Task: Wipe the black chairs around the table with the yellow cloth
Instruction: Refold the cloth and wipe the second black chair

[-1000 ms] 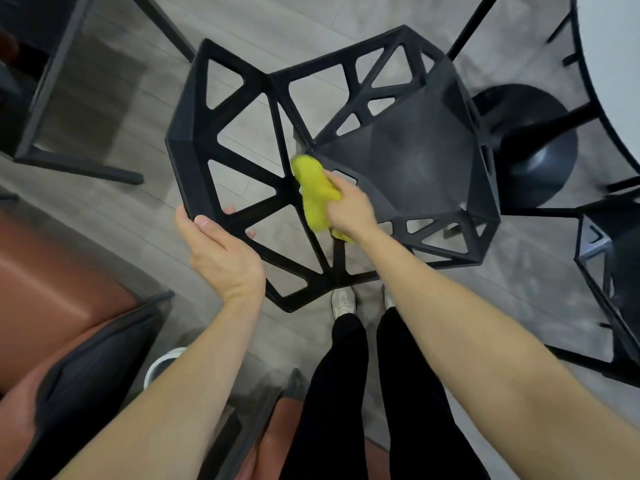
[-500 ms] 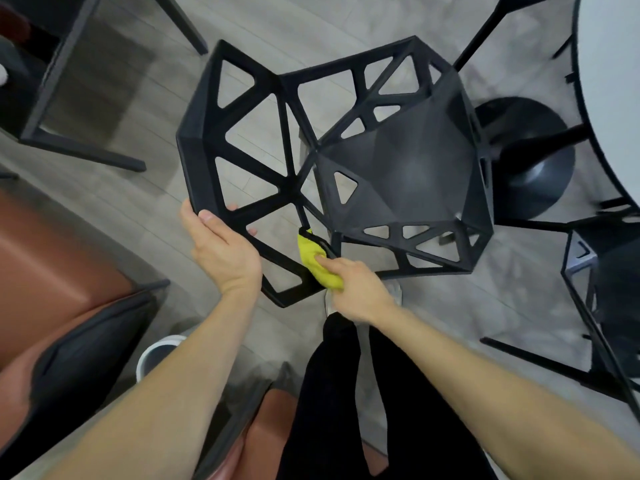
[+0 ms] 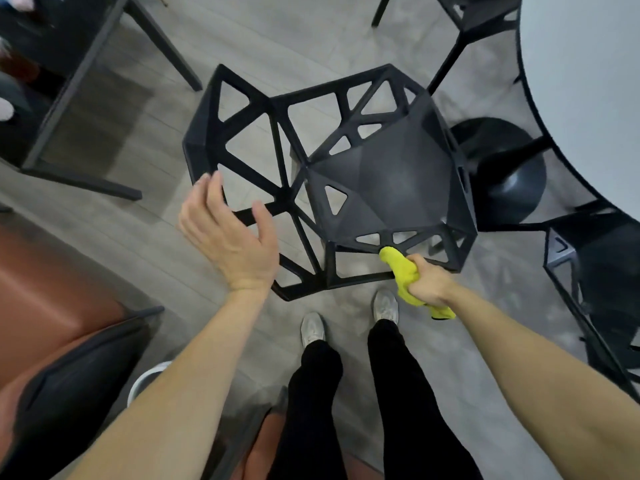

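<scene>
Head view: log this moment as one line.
right hand grips yellow cloth on black chair side frame | left hand open at backrest edge

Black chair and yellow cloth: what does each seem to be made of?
Black chair: looks like moulded rigid plastic or coated metal, matte, with faceted panels, triangular cut-outs and a soft dull sheen; the picture does not settle which. Yellow cloth: soft, fuzzy fabric, probably microfibre, bunching and folding in the right hand.

Grey wood-plank floor (image 3: 263,39) under even indoor light. A white round worktop (image 3: 588,81) on a black pedestal base (image 3: 509,188) fills the upper right; a brown leather seat (image 3: 45,289) sits lower left, a dark frame (image 3: 69,88) upper left.
</scene>
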Tool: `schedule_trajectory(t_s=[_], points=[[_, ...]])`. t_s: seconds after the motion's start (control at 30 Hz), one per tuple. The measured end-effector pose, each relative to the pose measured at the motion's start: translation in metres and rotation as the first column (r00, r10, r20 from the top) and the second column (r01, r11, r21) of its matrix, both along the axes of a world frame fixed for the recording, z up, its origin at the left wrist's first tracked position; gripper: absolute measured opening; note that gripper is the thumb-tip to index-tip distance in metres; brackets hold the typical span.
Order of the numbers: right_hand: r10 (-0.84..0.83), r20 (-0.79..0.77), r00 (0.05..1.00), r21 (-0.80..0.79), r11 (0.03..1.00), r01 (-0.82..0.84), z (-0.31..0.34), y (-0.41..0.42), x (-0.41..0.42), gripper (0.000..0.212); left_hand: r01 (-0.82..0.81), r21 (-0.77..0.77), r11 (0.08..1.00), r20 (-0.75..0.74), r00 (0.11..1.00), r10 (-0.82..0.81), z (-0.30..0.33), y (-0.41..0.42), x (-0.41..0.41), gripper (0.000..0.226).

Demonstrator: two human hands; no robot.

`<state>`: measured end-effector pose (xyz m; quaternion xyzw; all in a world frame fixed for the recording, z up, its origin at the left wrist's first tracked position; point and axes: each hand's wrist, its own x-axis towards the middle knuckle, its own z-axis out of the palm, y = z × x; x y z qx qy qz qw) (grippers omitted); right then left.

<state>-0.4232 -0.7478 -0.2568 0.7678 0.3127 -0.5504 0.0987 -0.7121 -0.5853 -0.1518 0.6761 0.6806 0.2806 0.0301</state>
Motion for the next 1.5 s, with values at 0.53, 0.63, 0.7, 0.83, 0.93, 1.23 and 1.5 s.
schedule_trajectory(t_s=[0.53,0.63,0.7,0.83,0.93,1.23,1.5], points=[[-0.118,-0.123,0.985,0.148,0.98,0.136,-0.033,-0.145,-0.117,0.06,0.214,-0.89,0.403,-0.229,0.553,-0.801,-0.15,-0.199,0.001,0.08],[-0.097,-0.197,0.976,0.071,0.991,0.113,-0.043,-0.182,-0.12,0.077,0.283,-0.813,0.508,-0.325,0.503,-0.801,-0.15,-0.221,-0.034,0.08],[-0.096,-0.21,0.973,0.073,0.991,0.113,-0.051,-0.196,-0.12,0.078,0.321,-0.77,0.551,-0.356,0.5,-0.789,-0.153,-0.225,-0.048,0.071],[-0.094,-0.187,0.978,0.171,0.977,0.126,-0.061,-0.212,-0.126,0.061,0.412,-0.661,0.627,-0.366,0.553,-0.749,-0.162,-0.225,-0.052,0.062],[-0.036,-0.203,0.978,0.277,0.956,0.093,-0.064,-0.215,-0.144,0.038,0.465,-0.554,0.69,-0.423,0.557,-0.715,-0.173,-0.216,-0.071,0.064],[0.124,-0.398,0.909,0.48,0.872,0.091,-0.104,-0.214,-0.236,0.024,0.478,-0.421,0.771,-0.684,0.391,-0.616,-0.189,-0.178,-0.144,0.067],[0.025,-0.502,0.864,0.518,0.809,0.278,-0.113,-0.284,-0.304,0.048,0.556,-0.434,0.708,-0.63,0.374,-0.68,-0.184,-0.207,-0.192,0.061]])
